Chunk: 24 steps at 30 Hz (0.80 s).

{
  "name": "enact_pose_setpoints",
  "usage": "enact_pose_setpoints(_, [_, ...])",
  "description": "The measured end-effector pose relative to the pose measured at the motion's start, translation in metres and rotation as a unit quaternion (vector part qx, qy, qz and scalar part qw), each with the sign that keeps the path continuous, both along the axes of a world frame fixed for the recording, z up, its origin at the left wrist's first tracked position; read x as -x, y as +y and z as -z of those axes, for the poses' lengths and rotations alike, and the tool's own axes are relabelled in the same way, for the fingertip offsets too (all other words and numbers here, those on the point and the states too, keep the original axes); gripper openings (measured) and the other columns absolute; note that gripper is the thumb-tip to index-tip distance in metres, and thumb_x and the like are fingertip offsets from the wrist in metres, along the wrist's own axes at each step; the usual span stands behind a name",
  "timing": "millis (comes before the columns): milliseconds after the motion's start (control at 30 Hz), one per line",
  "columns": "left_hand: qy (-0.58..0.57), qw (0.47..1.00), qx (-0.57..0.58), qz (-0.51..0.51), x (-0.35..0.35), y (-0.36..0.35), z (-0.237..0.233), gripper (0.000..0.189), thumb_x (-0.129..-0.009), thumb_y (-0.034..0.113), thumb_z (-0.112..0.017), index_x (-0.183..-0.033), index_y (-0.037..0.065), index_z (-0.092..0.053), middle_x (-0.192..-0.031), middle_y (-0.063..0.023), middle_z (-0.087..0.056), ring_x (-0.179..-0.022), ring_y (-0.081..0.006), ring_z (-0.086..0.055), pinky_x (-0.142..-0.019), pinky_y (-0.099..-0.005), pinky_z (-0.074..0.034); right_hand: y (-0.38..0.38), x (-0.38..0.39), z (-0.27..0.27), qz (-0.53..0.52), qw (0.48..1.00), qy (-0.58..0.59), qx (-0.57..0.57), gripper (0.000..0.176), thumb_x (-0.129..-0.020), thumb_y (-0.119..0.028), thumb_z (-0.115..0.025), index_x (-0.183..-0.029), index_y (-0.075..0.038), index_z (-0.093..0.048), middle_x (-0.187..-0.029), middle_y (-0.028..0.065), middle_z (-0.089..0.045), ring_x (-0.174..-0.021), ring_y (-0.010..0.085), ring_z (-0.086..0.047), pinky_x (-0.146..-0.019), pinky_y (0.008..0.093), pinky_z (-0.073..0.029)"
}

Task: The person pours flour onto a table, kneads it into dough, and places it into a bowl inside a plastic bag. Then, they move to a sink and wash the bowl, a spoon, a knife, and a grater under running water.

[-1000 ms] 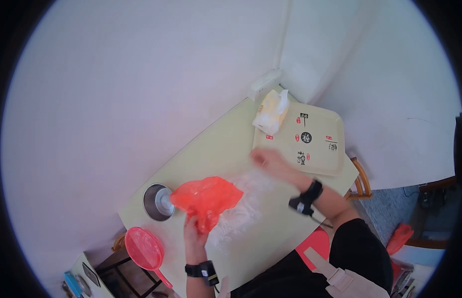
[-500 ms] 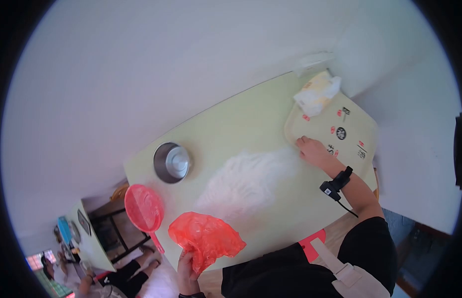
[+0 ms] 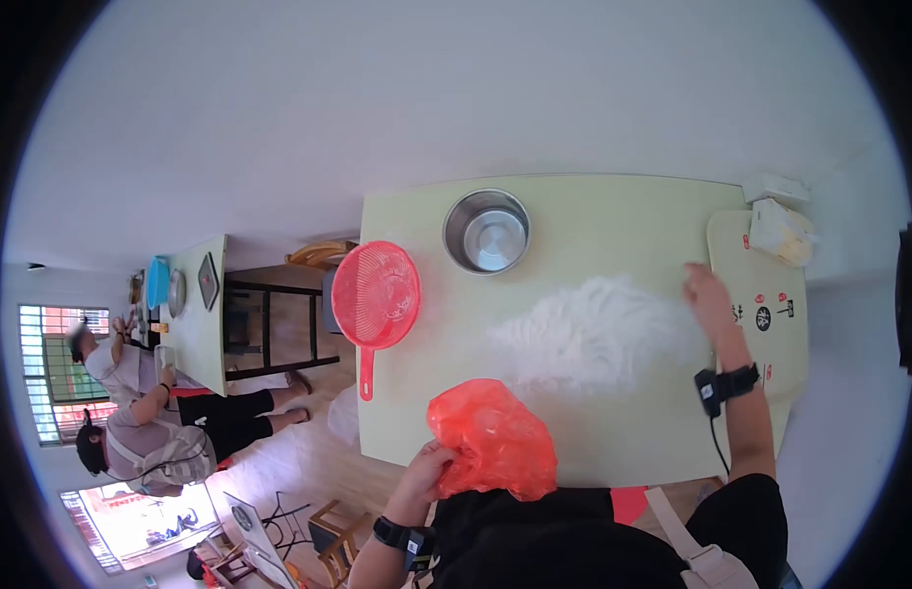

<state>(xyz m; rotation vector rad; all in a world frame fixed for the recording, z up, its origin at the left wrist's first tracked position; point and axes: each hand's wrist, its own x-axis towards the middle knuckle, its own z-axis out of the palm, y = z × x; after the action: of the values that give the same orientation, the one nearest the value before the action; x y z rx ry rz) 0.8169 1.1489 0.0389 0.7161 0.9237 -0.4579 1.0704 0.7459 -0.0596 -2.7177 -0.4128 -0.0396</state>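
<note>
My left hand is closed on the gathered edge of a thin red plastic bag, which puffs out over the table's front edge. Loose white powder is spread in a rough patch on the pale green table, with streaks through it. To the right of the powder, my right hand hovers close by the left edge of a cream tray printed with black and red characters. Its fingers are smeared by motion, and nothing shows in them.
A steel pot stands at the table's back, left of the powder. Beside it lies a red sieve, handle toward me. A tissue pack rests on the tray's far end. Two people work at another table on the left.
My view has swung left and levelled out. The left hand keeps the red bag, which looks more bunched and rounder. My right hand stays near the tray's edge, now blurred.
</note>
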Motion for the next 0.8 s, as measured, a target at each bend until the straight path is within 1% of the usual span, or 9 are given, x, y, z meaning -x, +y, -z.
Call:
enact_pose_setpoints(133, [-0.017,1.000,0.013,-0.012,0.006,0.013,0.012,0.031,-0.072,-0.007,-0.040,-0.102,-0.004,-0.049,-0.098,-0.0157,-0.055,-0.087,-0.0253,-0.057,-0.075,-0.0365,-0.050,0.085,0.080,-0.048,-0.100,0.935,0.326,-0.103,0.040,-0.074,-0.018,-0.059,-0.111,-0.005,-0.047,-0.105,0.0123,-0.052,-0.094,0.0275,-0.052,-0.080,0.0329,-0.043])
enact_pose_setpoints(167, [-0.023,0.999,0.025,-0.010,0.006,0.015,0.016,0.033,-0.072,-0.007,-0.040,-0.104,-0.003,-0.048,-0.099,-0.0152,-0.055,-0.087,-0.0256,-0.057,-0.075,-0.0367,-0.050,0.106,0.103,-0.048,-0.171,0.905,0.350,-0.172,0.061,-0.070,-0.020,-0.065,-0.122,-0.010,-0.037,-0.105,0.0099,-0.048,-0.078,0.0190,-0.052,-0.064,0.0288,-0.046])
enact_pose_setpoints(233, [-0.035,0.998,0.046,-0.008,0.007,0.020,0.030,0.034,-0.072,-0.007,-0.039,-0.105,-0.003,-0.046,-0.100,-0.0147,-0.054,-0.087,-0.0258,-0.057,-0.075,-0.0369,-0.050,0.160,0.143,-0.080,-0.254,0.864,0.341,-0.271,0.077,-0.069,-0.022,-0.067,-0.130,-0.011,-0.022,-0.120,0.0138,-0.036,-0.089,0.0226,-0.050,-0.069,0.0315,-0.047])
enact_pose_setpoints(333, [-0.047,0.992,0.101,0.066,0.007,0.021,0.048,0.034,-0.075,-0.003,-0.041,-0.108,-0.002,-0.045,-0.100,-0.0142,-0.053,-0.086,-0.0241,-0.057,-0.073,-0.0366,-0.051,0.224,0.184,-0.085,-0.335,0.876,0.202,-0.281,0.088,-0.068,-0.023,-0.068,-0.133,-0.012,-0.011,-0.128,0.0164,-0.026,-0.098,0.0275,-0.047,-0.072,0.0335,-0.046])
enact_pose_setpoints(433, [-0.201,0.961,0.067,0.175,0.009,0.027,0.052,0.029,-0.078,0.003,-0.044,-0.107,0.000,-0.046,-0.099,-0.0145,-0.054,-0.084,-0.0212,-0.057,-0.071,-0.0331,-0.051,0.258,0.220,-0.086,-0.257,0.888,0.290,-0.246,0.070,-0.065,-0.011,-0.064,-0.125,-0.008,-0.028,-0.121,0.0174,-0.035,-0.097,0.0337,-0.047,-0.080,0.0351,-0.042])
enact_pose_setpoints(500, [-0.194,0.899,-0.054,0.388,0.019,0.038,0.067,0.037,-0.084,0.016,-0.049,-0.117,0.004,-0.038,-0.107,-0.0121,-0.050,-0.092,-0.0180,-0.053,-0.077,-0.0300,-0.045,0.266,0.239,-0.077,-0.207,0.912,0.310,-0.170,0.050,-0.062,-0.004,-0.061,-0.109,-0.004,-0.044,-0.101,0.0149,-0.047,-0.085,0.0325,-0.051,-0.072,0.0346,-0.044])
enact_pose_setpoints(600, [-0.280,0.914,0.024,0.294,0.035,0.061,0.070,0.050,-0.085,0.022,-0.050,-0.126,0.006,-0.026,-0.115,-0.0124,-0.045,-0.100,-0.0184,-0.050,-0.081,-0.0306,-0.043,0.276,0.263,-0.081,-0.096,0.951,0.230,-0.183,0.032,-0.060,0.001,-0.057,-0.091,-0.002,-0.049,-0.083,0.0122,-0.049,-0.073,0.0295,-0.053,-0.064,0.0341,-0.044])
enact_pose_setpoints(633, [-0.249,0.918,0.031,0.308,0.040,0.068,0.064,0.061,-0.085,0.028,-0.049,-0.132,0.010,-0.013,-0.122,-0.0134,-0.038,-0.107,-0.0198,-0.045,-0.084,-0.0345,-0.042,0.278,0.270,-0.082,-0.050,0.965,0.192,-0.172,0.028,-0.061,0.001,-0.056,-0.088,-0.001,-0.049,-0.080,0.0130,-0.050,-0.071,0.0289,-0.053,-0.062,0.0332,-0.044])
enact_pose_setpoints(800, [-0.162,0.907,0.152,0.358,0.066,0.064,0.041,0.056,-0.088,0.035,-0.042,-0.132,0.015,-0.013,-0.125,-0.0094,-0.035,-0.109,-0.0227,-0.043,-0.083,-0.0422,-0.042,0.299,0.311,-0.070,0.057,0.974,0.137,-0.170,0.023,-0.062,0.001,-0.056,-0.083,0.000,-0.047,-0.074,0.0147,-0.048,-0.068,0.0302,-0.052,-0.060,0.0348,-0.044])
